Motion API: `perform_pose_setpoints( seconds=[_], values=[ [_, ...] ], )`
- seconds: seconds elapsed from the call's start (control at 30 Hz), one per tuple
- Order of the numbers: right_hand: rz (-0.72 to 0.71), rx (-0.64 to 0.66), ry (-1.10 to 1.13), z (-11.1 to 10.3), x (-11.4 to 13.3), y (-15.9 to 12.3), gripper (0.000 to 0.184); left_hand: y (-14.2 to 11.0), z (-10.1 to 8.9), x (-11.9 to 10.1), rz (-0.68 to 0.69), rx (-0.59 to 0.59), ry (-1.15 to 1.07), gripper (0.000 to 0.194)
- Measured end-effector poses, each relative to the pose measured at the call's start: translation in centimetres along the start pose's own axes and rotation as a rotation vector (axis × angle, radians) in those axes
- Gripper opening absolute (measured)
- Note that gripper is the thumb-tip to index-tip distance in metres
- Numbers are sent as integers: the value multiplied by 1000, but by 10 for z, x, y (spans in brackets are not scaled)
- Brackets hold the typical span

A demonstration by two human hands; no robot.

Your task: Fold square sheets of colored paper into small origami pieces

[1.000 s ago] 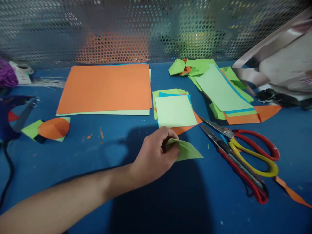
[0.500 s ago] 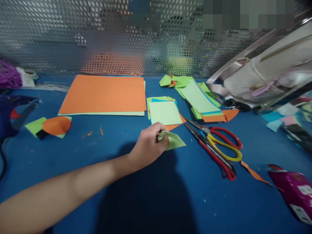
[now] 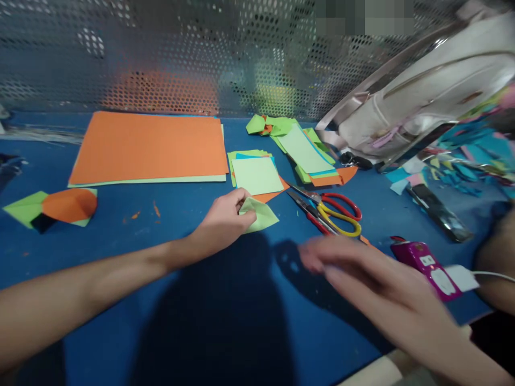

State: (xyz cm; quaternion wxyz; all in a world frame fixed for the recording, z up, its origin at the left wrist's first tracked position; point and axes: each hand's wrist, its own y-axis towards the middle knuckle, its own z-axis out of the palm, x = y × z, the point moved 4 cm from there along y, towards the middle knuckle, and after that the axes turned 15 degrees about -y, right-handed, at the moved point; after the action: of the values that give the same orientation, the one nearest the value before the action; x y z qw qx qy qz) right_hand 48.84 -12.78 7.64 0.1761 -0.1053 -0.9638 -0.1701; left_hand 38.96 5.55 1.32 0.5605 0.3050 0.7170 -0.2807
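Observation:
My left hand [image 3: 227, 217] is closed in a pinch on a folded piece of light green paper [image 3: 261, 214], a flap pointing right out of the fingers. Just beyond it lies a pile of small squares [image 3: 257, 176], pale green on top, with blue and orange edges showing. To the right, over the blue table, my right hand [image 3: 362, 279] hangs with nothing seen in it; the fingertips are blurred, but gaps show in their shadow. Behind that hand lie scissors [image 3: 341, 220] with red and yellow handles and a red-handled cutter [image 3: 316, 221], both partly covered.
A large orange sheet [image 3: 148, 147] lies at the back left, before a perforated metal panel [image 3: 161, 53]. Cut paper strips [image 3: 306, 150], a beige bag [image 3: 402, 112] and a purple device [image 3: 426, 268] are to the right. A paper shape [image 3: 68, 206] lies left. Another person's arm [image 3: 499, 252] shows far right.
The view has swung right, bringing in the bag, the purple device and another person's arm. My right hand has come in from the lower right. My left hand keeps its pinch on the green paper.

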Motion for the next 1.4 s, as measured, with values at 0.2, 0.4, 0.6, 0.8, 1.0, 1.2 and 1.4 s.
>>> perform_pose_setpoints(
  seconds=[0.2, 0.4, 0.6, 0.8, 1.0, 1.2, 1.4],
  values=[
    [22, 118, 57, 71, -4, 81, 14, -1, -7, 2, -22, 24, -37, 2],
    [11, -16, 41, 92, -17, 81, 37, -1, -7, 0, 15, -17, -50, 5],
    [-51, -42, 49, 90, -13, 79, 31, -9, -10, -6, 232, -3, 69, 29],
    [-5, -53, 180, 90, -15, 77, 21, -7, -8, -4, 255, -9, 127, 31],
    [-34, -90, 181, 89, -12, 76, 25, -8, -9, -5, 185, -12, 49, 24],
    [-76, -126, 174, 90, -9, 75, 24, -6, -11, -6, 188, -13, -2, 24],
    [-121, -179, 181, 90, -9, 74, 23, -7, -11, -5, 192, -15, -35, 24]
  ],
)
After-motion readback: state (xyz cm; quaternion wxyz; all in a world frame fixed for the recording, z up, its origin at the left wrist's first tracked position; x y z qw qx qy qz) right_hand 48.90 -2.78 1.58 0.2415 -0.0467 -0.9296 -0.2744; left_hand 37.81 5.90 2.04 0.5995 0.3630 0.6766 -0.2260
